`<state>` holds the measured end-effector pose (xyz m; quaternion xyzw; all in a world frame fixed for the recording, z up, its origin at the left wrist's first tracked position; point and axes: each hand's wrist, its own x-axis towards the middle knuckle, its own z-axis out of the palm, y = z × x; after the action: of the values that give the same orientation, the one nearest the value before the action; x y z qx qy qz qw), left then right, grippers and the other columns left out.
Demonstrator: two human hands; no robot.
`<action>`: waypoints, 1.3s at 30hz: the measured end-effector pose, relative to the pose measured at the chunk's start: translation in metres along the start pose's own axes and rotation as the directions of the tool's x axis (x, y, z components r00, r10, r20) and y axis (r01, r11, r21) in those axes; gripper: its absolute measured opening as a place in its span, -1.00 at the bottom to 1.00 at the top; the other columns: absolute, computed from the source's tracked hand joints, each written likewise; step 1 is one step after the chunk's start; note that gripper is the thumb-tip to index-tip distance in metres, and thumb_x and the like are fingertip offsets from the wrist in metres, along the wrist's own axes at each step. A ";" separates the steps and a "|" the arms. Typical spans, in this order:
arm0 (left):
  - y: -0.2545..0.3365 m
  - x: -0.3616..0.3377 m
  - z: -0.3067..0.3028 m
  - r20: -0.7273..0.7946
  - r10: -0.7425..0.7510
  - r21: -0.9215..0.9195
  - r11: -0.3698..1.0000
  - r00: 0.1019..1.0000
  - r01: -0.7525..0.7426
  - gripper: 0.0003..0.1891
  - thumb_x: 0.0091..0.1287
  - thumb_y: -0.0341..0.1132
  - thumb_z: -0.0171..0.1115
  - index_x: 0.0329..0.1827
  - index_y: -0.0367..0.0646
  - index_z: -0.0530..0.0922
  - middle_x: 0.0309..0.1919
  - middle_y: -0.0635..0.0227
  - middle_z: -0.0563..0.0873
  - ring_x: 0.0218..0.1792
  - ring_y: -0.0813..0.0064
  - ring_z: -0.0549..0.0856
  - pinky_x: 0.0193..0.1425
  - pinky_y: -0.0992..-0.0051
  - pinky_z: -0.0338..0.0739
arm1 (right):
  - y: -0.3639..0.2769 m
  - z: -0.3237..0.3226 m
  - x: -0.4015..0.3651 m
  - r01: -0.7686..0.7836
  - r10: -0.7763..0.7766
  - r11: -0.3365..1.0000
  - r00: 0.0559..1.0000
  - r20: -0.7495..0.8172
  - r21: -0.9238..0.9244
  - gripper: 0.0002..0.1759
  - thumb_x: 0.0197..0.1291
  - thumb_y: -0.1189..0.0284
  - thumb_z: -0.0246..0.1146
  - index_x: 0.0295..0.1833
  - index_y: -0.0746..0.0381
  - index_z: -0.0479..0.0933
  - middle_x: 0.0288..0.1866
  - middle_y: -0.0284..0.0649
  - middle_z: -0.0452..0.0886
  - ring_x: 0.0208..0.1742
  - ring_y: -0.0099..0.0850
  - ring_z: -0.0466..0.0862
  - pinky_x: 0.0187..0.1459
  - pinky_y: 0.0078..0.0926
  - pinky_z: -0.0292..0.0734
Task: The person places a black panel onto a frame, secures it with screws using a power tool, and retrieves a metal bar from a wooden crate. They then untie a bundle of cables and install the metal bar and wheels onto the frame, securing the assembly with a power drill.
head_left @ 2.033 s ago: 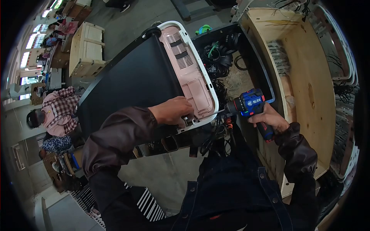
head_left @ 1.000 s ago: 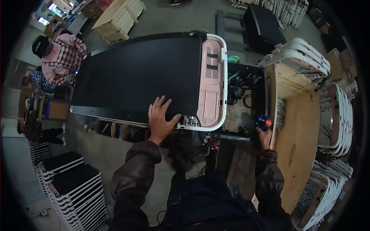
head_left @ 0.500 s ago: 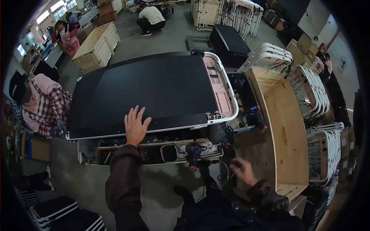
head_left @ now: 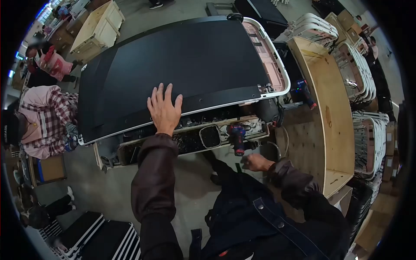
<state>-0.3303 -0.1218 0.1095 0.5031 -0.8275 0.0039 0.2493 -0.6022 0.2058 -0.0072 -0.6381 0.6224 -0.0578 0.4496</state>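
A long black treadmill deck (head_left: 186, 60) with a white frame lies across the workbench, its pink motor bay (head_left: 271, 65) uncovered at the right end. My left hand (head_left: 165, 108) rests flat on the deck near its front edge, fingers spread. Below the bench edge, my right hand (head_left: 256, 162) is curled with fingertips together; whatever they hold, if anything, is hidden. Just above and left of it, a cordless driver (head_left: 238, 139) stands grip down by the parts tray. A second cordless driver (head_left: 304, 93) lies to the right of the motor bay.
A wooden parts tray (head_left: 197, 138) with compartments runs along the bench front. At right stands a deep plywood box (head_left: 336, 108), with stacked white frames (head_left: 368, 143) beyond it. A co-worker in a checked shirt (head_left: 45, 117) is at the deck's left end. Black decks (head_left: 112, 238) lie lower left.
The view has shifted, so the bench appears higher and more tilted. My right hand has come closer to the cordless driver at the tray and curled further. My left hand stays on the deck.
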 end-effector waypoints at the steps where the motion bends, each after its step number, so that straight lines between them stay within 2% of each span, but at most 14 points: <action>1: 0.000 -0.001 0.000 0.000 -0.002 0.008 1.000 1.000 0.002 -0.45 0.52 0.06 0.16 0.47 0.01 0.49 0.51 0.16 0.45 0.57 0.06 0.30 0.63 -0.07 0.06 | -0.024 -0.013 0.026 0.049 -0.030 0.969 0.996 -0.082 0.242 -0.67 0.19 0.27 0.41 0.00 0.23 0.70 -0.13 0.05 0.76 -0.03 0.09 0.75 -0.03 -0.01 0.64; 3: 0.000 0.001 -0.001 -0.030 0.021 -0.008 1.000 0.999 -0.021 -0.46 0.50 0.01 0.21 0.46 0.01 0.50 0.48 0.15 0.48 0.55 0.04 0.35 0.61 -0.07 0.12 | -0.072 -0.057 0.081 -0.155 0.211 0.820 0.977 -0.039 0.550 -0.68 0.24 0.29 0.37 0.04 0.23 0.70 -0.10 0.10 0.76 -0.03 0.15 0.72 0.00 -0.03 0.63; 4: 0.000 0.002 -0.001 -0.026 0.024 -0.007 1.000 0.999 -0.024 -0.47 0.49 0.00 0.23 0.46 0.01 0.50 0.48 0.15 0.49 0.54 0.03 0.36 0.60 -0.07 0.13 | -0.053 -0.055 0.124 -0.034 0.141 0.938 0.947 -0.290 0.344 -0.66 0.25 0.29 0.37 0.07 0.25 0.68 -0.13 0.06 0.75 -0.09 0.08 0.73 -0.01 -0.07 0.63; 5: 0.003 0.004 -0.005 -0.004 0.006 -0.017 1.000 1.000 -0.006 -0.47 0.47 -0.03 0.25 0.44 0.01 0.51 0.48 0.16 0.49 0.54 0.04 0.36 0.60 -0.07 0.15 | -0.036 -0.045 0.162 0.037 0.020 0.994 0.865 -0.502 0.102 -0.63 0.26 0.29 0.37 0.09 0.27 0.65 -0.16 0.02 0.75 -0.15 0.01 0.75 -0.03 -0.11 0.64; 7: 0.003 0.006 -0.005 -0.027 0.020 -0.019 1.000 0.999 -0.020 -0.46 0.45 -0.04 0.28 0.45 0.01 0.52 0.48 0.18 0.48 0.55 0.04 0.35 0.60 -0.07 0.15 | -0.050 -0.068 0.204 0.087 0.018 0.979 0.862 -0.506 0.183 -0.64 0.26 0.29 0.37 0.09 0.27 0.65 -0.16 0.02 0.75 -0.15 0.00 0.75 -0.03 -0.11 0.64; 9: 0.007 0.013 -0.011 0.068 -0.026 0.017 1.000 0.997 0.024 -0.43 0.41 -0.04 0.31 0.46 0.01 0.52 0.49 0.20 0.47 0.55 0.03 0.35 0.59 -0.07 0.16 | -0.064 -0.105 0.260 0.170 0.026 0.936 0.840 -0.541 0.309 -0.65 0.27 0.29 0.36 0.08 0.26 0.65 -0.17 0.00 0.75 -0.15 -0.02 0.74 -0.03 -0.11 0.64; 14: 0.005 0.020 -0.010 0.141 -0.058 -0.002 0.998 0.988 0.059 -0.42 0.35 -0.05 0.33 0.44 0.02 0.54 0.50 0.19 0.45 0.55 0.03 0.36 0.58 -0.11 0.16 | -0.074 -0.196 0.358 0.352 0.063 0.773 0.786 -0.615 0.528 -0.67 0.30 0.30 0.33 0.07 0.25 0.64 -0.17 -0.03 0.74 -0.16 -0.07 0.73 -0.02 -0.11 0.63; 19: 0.006 0.018 -0.004 0.197 -0.114 0.034 0.993 0.974 0.110 -0.44 0.36 -0.01 0.26 0.39 0.01 0.58 0.47 0.16 0.49 0.52 0.00 0.40 0.58 -0.11 0.16 | -0.034 -0.197 0.367 0.393 0.165 0.566 0.807 -0.567 0.724 -0.70 0.32 0.30 0.31 0.06 0.24 0.63 -0.18 -0.07 0.73 -0.16 -0.11 0.72 -0.01 -0.11 0.63; 26: 0.007 0.013 0.002 0.228 -0.130 0.076 0.990 0.965 0.116 -0.45 0.39 0.03 0.20 0.39 0.00 0.58 0.46 0.15 0.50 0.51 -0.02 0.41 0.58 -0.12 0.16 | -0.007 -0.140 0.341 0.409 0.257 0.153 0.862 -0.436 0.900 -0.73 0.36 0.30 0.27 0.04 0.23 0.61 -0.20 -0.11 0.71 -0.17 -0.18 0.70 -0.01 -0.12 0.63; 32: 0.007 0.015 -0.002 0.227 -0.126 0.072 0.991 0.966 0.113 -0.45 0.41 0.05 0.19 0.38 0.00 0.58 0.46 0.16 0.49 0.52 -0.02 0.40 0.58 -0.13 0.15 | 0.003 -0.108 0.297 0.378 0.252 -0.193 0.911 -0.327 0.905 -0.75 0.39 0.30 0.24 0.03 0.22 0.60 -0.21 -0.15 0.70 -0.18 -0.23 0.68 0.00 -0.12 0.63; 39: 0.007 0.016 -0.012 0.242 -0.088 0.017 0.996 0.966 0.086 -0.41 0.39 0.06 0.26 0.42 0.00 0.53 0.49 0.14 0.44 0.54 -0.02 0.36 0.59 -0.14 0.13 | 0.001 -0.064 0.246 0.271 0.174 -0.579 0.963 -0.207 0.769 -0.77 0.42 0.30 0.21 0.01 0.21 0.59 -0.22 -0.20 0.69 -0.19 -0.30 0.66 0.01 -0.13 0.63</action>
<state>-0.3372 -0.1293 0.1280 0.5364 -0.8288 -0.0658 0.1448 -0.5896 -0.0341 -0.0896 0.0903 0.2451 -0.6820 0.6831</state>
